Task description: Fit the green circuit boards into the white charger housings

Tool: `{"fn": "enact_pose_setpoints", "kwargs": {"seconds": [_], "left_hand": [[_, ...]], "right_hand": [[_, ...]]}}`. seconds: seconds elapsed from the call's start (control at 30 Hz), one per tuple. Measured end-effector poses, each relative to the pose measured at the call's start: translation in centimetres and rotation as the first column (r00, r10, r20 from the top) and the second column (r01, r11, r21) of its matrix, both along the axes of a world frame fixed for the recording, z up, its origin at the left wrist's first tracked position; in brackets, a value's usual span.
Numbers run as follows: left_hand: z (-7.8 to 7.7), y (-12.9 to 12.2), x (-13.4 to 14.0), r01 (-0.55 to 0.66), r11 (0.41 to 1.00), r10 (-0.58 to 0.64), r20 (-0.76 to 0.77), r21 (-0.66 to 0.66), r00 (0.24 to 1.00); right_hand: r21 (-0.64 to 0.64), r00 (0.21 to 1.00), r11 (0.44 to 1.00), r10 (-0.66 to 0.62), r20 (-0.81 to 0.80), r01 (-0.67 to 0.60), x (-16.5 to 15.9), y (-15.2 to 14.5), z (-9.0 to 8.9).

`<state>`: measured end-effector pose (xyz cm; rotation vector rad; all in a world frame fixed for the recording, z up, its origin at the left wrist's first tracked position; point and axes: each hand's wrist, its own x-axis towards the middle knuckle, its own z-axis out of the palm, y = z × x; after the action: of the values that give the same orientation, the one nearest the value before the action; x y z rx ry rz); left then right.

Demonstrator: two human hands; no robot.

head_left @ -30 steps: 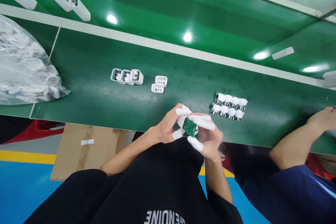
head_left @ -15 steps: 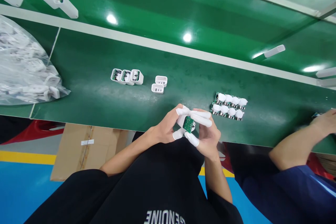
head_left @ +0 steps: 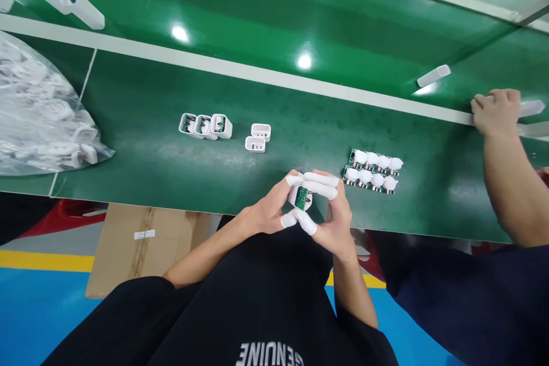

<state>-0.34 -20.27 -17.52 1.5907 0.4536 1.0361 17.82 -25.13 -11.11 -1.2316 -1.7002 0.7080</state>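
My left hand [head_left: 273, 206], with white finger cots on its fingertips, closes round a small white charger housing [head_left: 292, 197]. From the right, my right hand [head_left: 337, 214], also in white finger cots, pinches a green circuit board [head_left: 302, 198] at the housing's mouth. The board sits partly inside; how deep I cannot tell. Right of my hands lie two rows of circuit boards [head_left: 372, 170] topped with white blobs. Beyond my hands, to the left, stand two open white housings [head_left: 258, 138], and further left three housings [head_left: 206, 126] with boards inside.
A clear plastic bag [head_left: 47, 108] of white parts lies at the left. White housings [head_left: 86, 8] rest on the green far strip [head_left: 240, 23] behind a pale rail [head_left: 206, 62]. At right, a co-worker's hand [head_left: 497, 111] grips a white housing. A cardboard box [head_left: 141, 240] stands below the table.
The board has moved left, closer into the housing, and its visible face looks narrower. Housings on the far strip have shifted left. The co-worker's hand has reached over to the rail.
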Motion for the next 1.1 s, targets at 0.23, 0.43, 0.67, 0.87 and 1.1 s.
{"fn": "enact_pose_setpoints", "kwargs": {"seconds": [0.23,0.43,0.67,0.87,1.1], "left_hand": [[-0.1,-0.1,0.1,-0.009,1.000,0.008,-0.024,-0.026,1.000],[0.1,-0.2,0.0,-0.089,0.996,0.088,-0.033,-0.005,0.996],[0.5,-0.1,0.0,-0.081,0.996,0.079,-0.086,-0.023,0.993],[0.1,-0.3,-0.2,-0.047,0.998,0.042,-0.124,-0.035,0.991],[0.1,-0.1,-0.3,-0.007,0.999,-0.001,-0.165,-0.052,0.986]], "right_hand": [[-0.024,1.000,1.000,0.004,-0.021,-0.004,-0.1,0.2,0.0],[0.012,0.987,0.993,-0.116,-0.114,0.118,0.1,-0.3,-2.1],[0.177,0.971,0.963,-0.173,-0.164,0.201,0.7,-1.2,-4.3],[0.003,0.946,0.984,-0.172,-0.273,0.180,0.9,-1.5,-3.5],[-0.055,0.927,0.975,-0.221,-0.302,0.214,0.7,-1.5,-3.2]]}}
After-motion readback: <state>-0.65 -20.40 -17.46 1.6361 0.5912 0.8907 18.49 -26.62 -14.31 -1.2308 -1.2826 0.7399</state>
